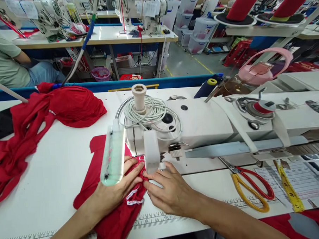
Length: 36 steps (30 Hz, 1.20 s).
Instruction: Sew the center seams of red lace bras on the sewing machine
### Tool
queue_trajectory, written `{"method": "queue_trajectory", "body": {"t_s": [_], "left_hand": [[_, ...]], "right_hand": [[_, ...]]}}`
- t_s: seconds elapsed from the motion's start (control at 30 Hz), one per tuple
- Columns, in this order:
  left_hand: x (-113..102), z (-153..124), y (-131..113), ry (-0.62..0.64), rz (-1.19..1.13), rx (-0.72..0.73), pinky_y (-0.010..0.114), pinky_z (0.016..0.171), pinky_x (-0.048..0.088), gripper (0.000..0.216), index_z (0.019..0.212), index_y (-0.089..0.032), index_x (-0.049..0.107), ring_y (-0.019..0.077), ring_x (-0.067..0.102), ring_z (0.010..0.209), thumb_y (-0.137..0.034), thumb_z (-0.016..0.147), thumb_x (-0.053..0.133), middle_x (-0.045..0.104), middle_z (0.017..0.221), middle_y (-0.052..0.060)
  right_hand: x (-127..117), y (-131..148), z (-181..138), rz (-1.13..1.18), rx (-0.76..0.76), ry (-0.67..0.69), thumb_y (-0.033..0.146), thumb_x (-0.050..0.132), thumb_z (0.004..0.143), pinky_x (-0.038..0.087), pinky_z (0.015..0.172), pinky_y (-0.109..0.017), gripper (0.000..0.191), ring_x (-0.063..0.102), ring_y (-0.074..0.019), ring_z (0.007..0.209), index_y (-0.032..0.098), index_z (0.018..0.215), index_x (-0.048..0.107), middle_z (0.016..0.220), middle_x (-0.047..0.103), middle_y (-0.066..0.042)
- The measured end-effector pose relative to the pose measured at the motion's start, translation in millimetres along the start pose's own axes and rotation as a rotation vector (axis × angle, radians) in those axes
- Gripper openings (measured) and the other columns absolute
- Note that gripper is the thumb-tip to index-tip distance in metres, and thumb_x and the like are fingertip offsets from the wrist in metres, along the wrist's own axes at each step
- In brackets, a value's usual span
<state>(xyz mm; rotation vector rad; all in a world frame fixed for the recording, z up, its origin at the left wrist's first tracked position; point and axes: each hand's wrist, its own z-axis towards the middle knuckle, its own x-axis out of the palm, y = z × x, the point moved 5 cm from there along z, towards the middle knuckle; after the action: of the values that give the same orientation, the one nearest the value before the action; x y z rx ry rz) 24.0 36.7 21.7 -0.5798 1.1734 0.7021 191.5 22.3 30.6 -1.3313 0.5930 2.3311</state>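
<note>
I find the red cloth [115,220] left of centre, at the sewing machine's [202,121] left end. My left hand [118,188] presses it flat, fingers slightly parted; my right hand's [170,193] half-curled fingertips meet its right edge, pinch unconfirmed. Judged light, soft, pucker-prone: hold flat near edges.

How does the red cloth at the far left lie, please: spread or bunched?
Bunched: the cloth rises in a rounded heap, with creased folds trailing beside it.
</note>
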Motion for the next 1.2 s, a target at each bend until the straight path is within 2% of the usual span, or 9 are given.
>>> {"method": "queue_trajectory", "body": {"t_s": [0.23,0.33,0.43,0.57,0.67,0.77,1.0,1.07,1.2], "left_hand": [[-16,8,-2,0.053,-0.133,-0.043,0.038,0.093,0.047,0.030,0.125,-0.020,0.065,0.0261,0.060,0.113,-0.028,0.101,0.050,0.066,0.119,0.011],[-26,6,-8,0.035,-0.212,-0.028,0.035,0.088,0.047,0.026,0.119,-0.015,0.065,0.0231,0.060,0.109,-0.022,0.102,0.046,0.067,0.115,0.010],[-27,3,-12,0.044,-0.233,0.011,0.038,0.090,0.045,0.026,0.120,-0.013,0.063,0.0212,0.062,0.100,-0.020,0.102,0.045,0.069,0.107,0.009],[-21,1,-14,0.077,-0.173,0.022,0.050,0.099,0.042,0.028,0.123,-0.015,0.062,0.0222,0.062,0.096,-0.022,0.103,0.043,0.069,0.102,0.008],[-19,1,-17,0.070,-0.088,0.032,0.053,0.098,0.043,0.027,0.117,-0.016,0.065,0.0237,0.062,0.098,-0.019,0.102,0.043,0.069,0.103,0.009],[-21,-1,-21,0.014,-0.058,0.058,0.055,0.099,0.042,0.027,0.117,-0.015,0.066,0.0280,0.061,0.111,-0.015,0.100,0.044,0.070,0.114,0.011],[-19,-5,-18,-0.048,-0.076,0.072,0.069,0.109,0.026,0.032,0.116,-0.016,0.065,0.0290,0.065,0.110,-0.009,0.098,0.041,0.073,0.111,0.008],[-19,-5,-17,-0.064,-0.081,0.072,0.070,0.112,0.022,0.031,0.116,-0.017,0.066,0.0281,0.065,0.109,-0.009,0.097,0.042,0.073,0.111,0.008],[-16,-7,-15,-0.091,-0.109,0.055,0.068,0.115,0.020,0.027,0.115,-0.018,0.067,0.0257,0.065,0.108,-0.012,0.098,0.047,0.074,0.108,0.006]], "right_hand": [[-1,-1,-1,0.063,0.001,-0.019,0.019,0.057,0.092,0.029,0.099,-0.043,0.014,0.059,-0.0196,0.096,0.018,0.101,0.067,0.108,0.072,-0.005],[-3,-5,0,0.142,0.047,-0.055,0.019,0.054,0.095,0.030,0.099,-0.041,0.013,0.060,-0.0169,0.090,0.019,0.099,0.066,0.100,0.074,-0.003],[-5,-16,3,0.143,0.154,-0.112,0.017,0.049,0.098,0.035,0.088,-0.035,0.018,0.059,-0.0145,0.076,0.018,0.098,0.067,0.082,0.072,-0.002],[-1,-33,14,-0.028,0.236,-0.071,0.016,0.049,0.099,0.034,0.069,-0.029,0.027,0.054,-0.0138,0.063,0.017,0.079,0.067,0.065,0.063,-0.001],[6,-40,23,-0.072,0.212,-0.028,0.018,0.053,0.097,0.032,0.063,-0.028,0.022,0.055,-0.0139,0.062,0.019,0.084,0.070,0.069,0.066,-0.001],[12,-41,28,-0.090,0.154,0.004,0.024,0.053,0.099,0.032,0.062,-0.028,0.021,0.056,-0.0147,0.063,0.023,0.093,0.073,0.071,0.068,-0.001],[9,-34,36,-0.158,0.020,0.202,0.019,0.049,0.099,0.022,0.053,-0.027,0.019,0.040,-0.0121,0.053,0.024,0.092,0.067,0.056,0.051,0.004],[7,-33,37,-0.167,-0.012,0.188,0.017,0.046,0.100,0.021,0.053,-0.028,0.023,0.039,-0.0116,0.052,0.021,0.085,0.063,0.059,0.052,0.003],[10,-36,30,-0.157,0.014,0.050,0.015,0.040,0.101,0.023,0.055,-0.029,0.030,0.042,-0.0114,0.054,0.018,0.078,0.060,0.069,0.062,-0.001]]}}
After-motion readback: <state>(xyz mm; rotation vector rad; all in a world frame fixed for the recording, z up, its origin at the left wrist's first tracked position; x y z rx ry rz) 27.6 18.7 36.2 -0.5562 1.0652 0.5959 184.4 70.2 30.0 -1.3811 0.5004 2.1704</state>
